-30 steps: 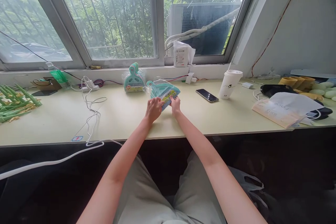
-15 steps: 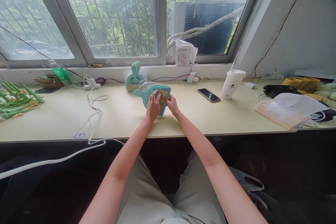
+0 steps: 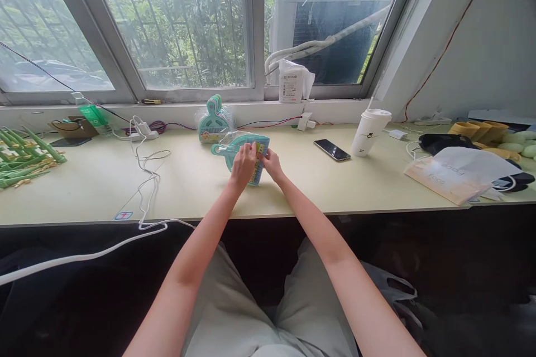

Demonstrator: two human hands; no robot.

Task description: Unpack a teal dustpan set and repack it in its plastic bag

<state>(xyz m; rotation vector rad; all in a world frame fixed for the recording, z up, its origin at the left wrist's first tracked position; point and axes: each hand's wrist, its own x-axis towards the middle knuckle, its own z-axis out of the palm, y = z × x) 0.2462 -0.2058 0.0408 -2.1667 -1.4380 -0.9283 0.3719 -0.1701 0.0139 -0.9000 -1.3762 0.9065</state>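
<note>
A teal mini dustpan set (image 3: 231, 148) in clear plastic film is held up on its edge on the table, tilted so that its looped handle points left. My left hand (image 3: 244, 163) is closed over its front, fingers bunched at the yellow-and-blue printed label. At the right edge my right hand (image 3: 272, 165) grips the same set between thumb and fingers. Just behind stands a plastic-wrapped stack of similar dustpans (image 3: 213, 122), handles up. The fingertips behind the held set are hidden.
To the right lie a phone (image 3: 332, 149), a white lidded cup with a straw (image 3: 369, 133) and a paper bag (image 3: 456, 173). On the left are white cables (image 3: 151, 178), a power strip (image 3: 144, 134), a green-labelled bottle (image 3: 94, 115) and green plant-like stems (image 3: 27, 156).
My left fingers have drawn together at the label. The held set and the right hand stay nearly in place; the view has shifted slightly.
</note>
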